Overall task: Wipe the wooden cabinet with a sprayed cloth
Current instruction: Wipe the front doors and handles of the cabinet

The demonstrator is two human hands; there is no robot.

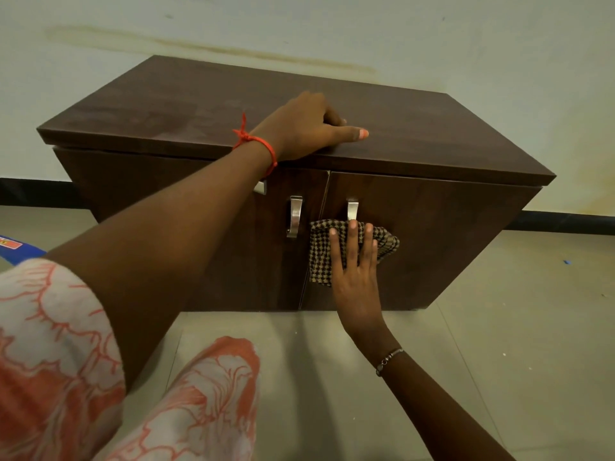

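Observation:
A low dark wooden cabinet [432, 138] with two front doors stands against the wall. My left hand [306, 128] rests on the front edge of its top, fingers curled over the surface, holding nothing. My right hand [356, 271] lies flat with fingers spread, pressing a brown checked cloth [319, 257] against the right door just below its metal handle [352, 207]. The left door's handle [294, 216] is beside the cloth.
The cabinet stands on a pale tiled floor [499, 327] against a stained white wall [466, 44] with a black skirting. A blue object [16, 249] lies at the far left edge. My knee in orange-and-white fabric [213, 387] is in front of the cabinet.

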